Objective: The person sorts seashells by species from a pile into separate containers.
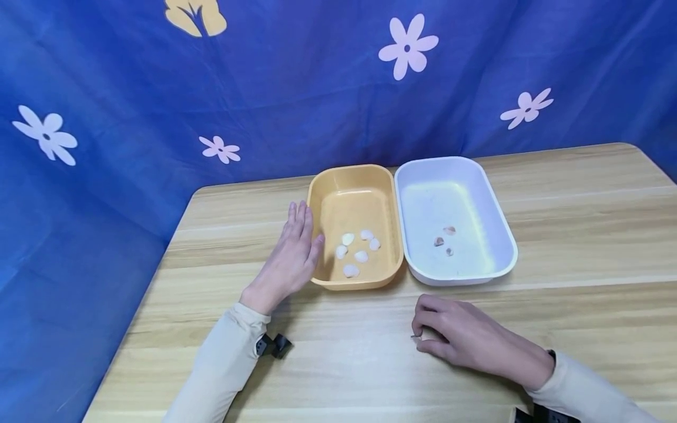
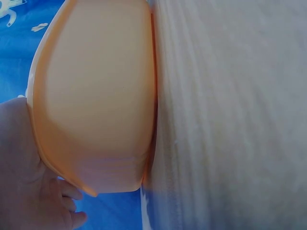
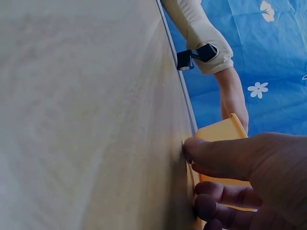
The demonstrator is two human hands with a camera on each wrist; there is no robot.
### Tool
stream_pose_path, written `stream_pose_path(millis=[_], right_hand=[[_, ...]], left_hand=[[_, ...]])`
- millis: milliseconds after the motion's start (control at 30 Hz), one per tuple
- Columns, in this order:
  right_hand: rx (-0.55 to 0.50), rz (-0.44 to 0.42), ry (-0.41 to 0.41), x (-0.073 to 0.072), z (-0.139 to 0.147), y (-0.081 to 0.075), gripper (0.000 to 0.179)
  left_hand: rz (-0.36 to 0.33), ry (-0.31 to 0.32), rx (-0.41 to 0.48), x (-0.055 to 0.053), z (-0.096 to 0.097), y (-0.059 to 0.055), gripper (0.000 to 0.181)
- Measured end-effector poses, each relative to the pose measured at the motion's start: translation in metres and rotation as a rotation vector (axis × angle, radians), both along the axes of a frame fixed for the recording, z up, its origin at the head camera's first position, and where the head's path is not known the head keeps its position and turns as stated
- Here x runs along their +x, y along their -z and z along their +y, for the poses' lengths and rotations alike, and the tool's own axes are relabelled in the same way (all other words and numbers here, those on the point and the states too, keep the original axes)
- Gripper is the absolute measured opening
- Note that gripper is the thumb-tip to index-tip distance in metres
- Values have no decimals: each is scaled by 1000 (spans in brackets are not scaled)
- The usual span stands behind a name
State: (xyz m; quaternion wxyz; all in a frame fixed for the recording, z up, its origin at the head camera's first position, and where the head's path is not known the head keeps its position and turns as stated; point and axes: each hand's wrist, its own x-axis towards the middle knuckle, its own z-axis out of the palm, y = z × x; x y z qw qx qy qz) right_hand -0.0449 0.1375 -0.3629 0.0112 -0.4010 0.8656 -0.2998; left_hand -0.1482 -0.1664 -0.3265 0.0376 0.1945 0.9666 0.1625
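My left hand [image 1: 291,252] lies along the left rim of the yellow-orange tub [image 1: 355,285], fingers straight and thumb at the rim. Several pale seashells [image 1: 361,257] lie inside that tub. To its right is the white tub [image 1: 460,281], holding a few small brownish shells [image 1: 439,241]. In front of the white tub, my right hand [image 1: 465,332] is low at the tabletop, pinching a small, thin, dark-edged shell [image 3: 185,152] between thumb and fingers. Most of this shell is hidden by the fingertips.
Both tubs stand side by side on a wood-grain table [image 1: 338,364]. Behind the table hangs a blue cloth [image 1: 317,88] with flower prints. A small black device [image 1: 273,345] is strapped to my left wrist, and another [image 1: 545,415] to my right.
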Motion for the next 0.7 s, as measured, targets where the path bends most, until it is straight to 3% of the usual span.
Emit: stream_pose_path(millis=[167, 433, 700], right_hand=[[10, -24, 24, 1, 1, 0, 20], [-58, 50, -50, 0, 3, 5, 17], [-46, 26, -45, 1, 3, 4, 16]], left_hand=[[-8, 0, 0, 0, 1, 0, 65], [-9, 0, 0, 0, -1, -1, 65], [-7, 0, 3, 0, -1, 1, 65]])
